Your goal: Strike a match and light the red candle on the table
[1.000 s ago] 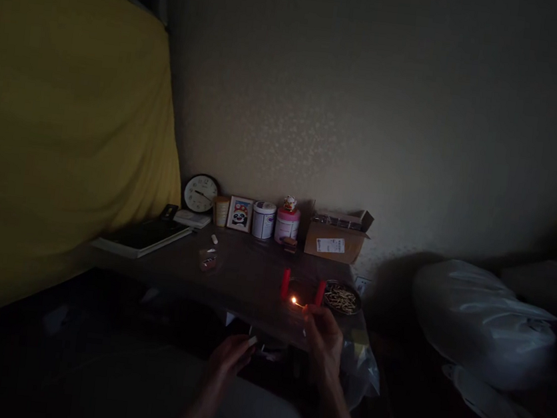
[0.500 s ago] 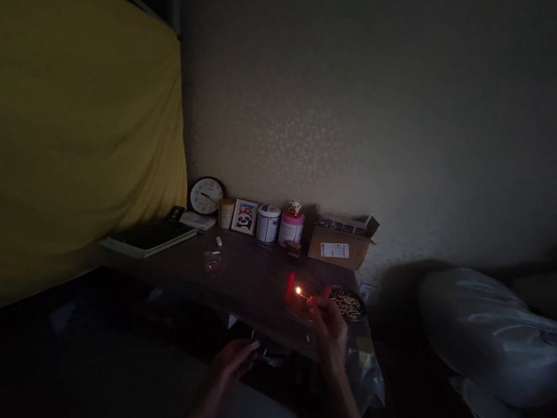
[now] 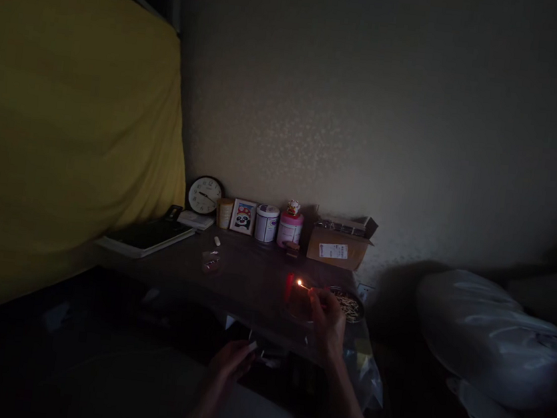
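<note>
My right hand (image 3: 329,319) pinches a burning match (image 3: 305,286) above the dark table. The match's flame (image 3: 299,282) glows just right of an upright red candle (image 3: 289,283), apart from its top. Around the candle's foot is a clear, low dish or tray (image 3: 291,314), dimly seen. A round container of matchsticks (image 3: 350,308) stands right behind my right hand. Lower down, before the table's front edge, my left hand (image 3: 232,359) is closed on a small pale-edged object (image 3: 252,346); the dark hides what kind it is.
Along the wall stand a clock (image 3: 205,195), a framed panda picture (image 3: 243,217), a white tin (image 3: 266,224), a pink tin (image 3: 289,229) and an open cardboard box (image 3: 334,247). A small clear packet (image 3: 211,262) lies on the table (image 3: 251,273). White bags (image 3: 485,333) fill the right.
My right hand has lifted the match slightly, and its flame looks a bit smaller. A second red candle seen beside that hand earlier is now hidden. My left hand has hardly moved.
</note>
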